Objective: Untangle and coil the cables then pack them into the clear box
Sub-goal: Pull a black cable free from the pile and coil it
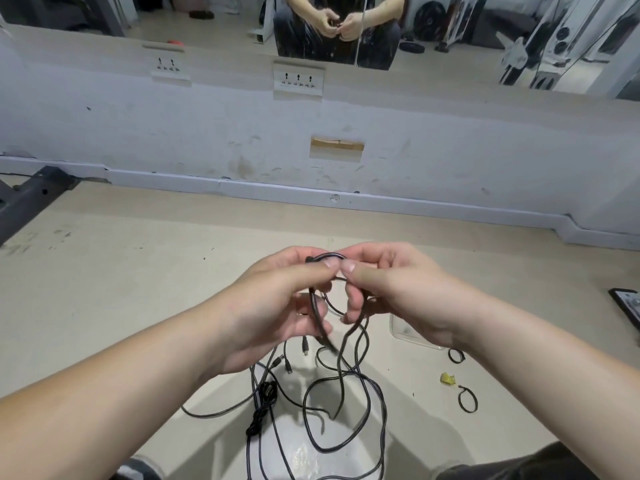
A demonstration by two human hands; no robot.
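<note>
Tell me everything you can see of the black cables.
The cables are thin, black and glossy, seemingly rubber-coated, and tangled. The left hand and right hand pinch a small loop, held above the floor; loose strands hang down and sprawl across it, several ending in small plugs, one stretch bunched into a knot.

Wall sockets, mirror, yellow scrap on floor, dark metal frame

Light was bright, even, from overhead. Soft shadows and a glare patch lay on the floor. Wall lines bowed; one cable was blurred.
</note>
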